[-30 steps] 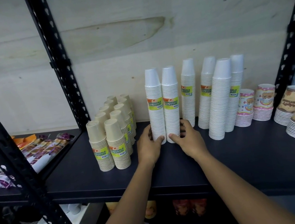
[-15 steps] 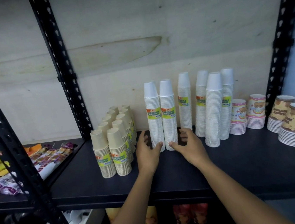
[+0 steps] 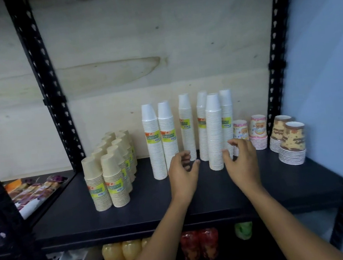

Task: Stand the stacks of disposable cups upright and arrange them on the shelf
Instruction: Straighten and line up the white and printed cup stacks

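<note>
Several tall white cup stacks stand upright on the black shelf (image 3: 133, 217). A front pair (image 3: 161, 143) stands left of centre, and one unlabelled stack (image 3: 215, 133) stands forward of the back row (image 3: 205, 124). My left hand (image 3: 182, 171) hovers open just right of the front pair, touching nothing. To the right of the unlabelled stack is my right hand (image 3: 241, 160), open, with its fingers spread close to the stack's base. Short beige cup stacks (image 3: 107, 175) stand in two rows at the left.
Printed cup stacks (image 3: 258, 132) and brown patterned ones (image 3: 292, 144) stand at the right end. Black perforated uprights (image 3: 49, 96) frame the bay. Snack packets (image 3: 32, 190) lie on the neighbouring left shelf. Bottled drinks (image 3: 121, 257) sit on the shelf below.
Both hands have let go of the front pair of white stacks and moved right, toward the unlabelled stack. The view has pulled back and tilted.
</note>
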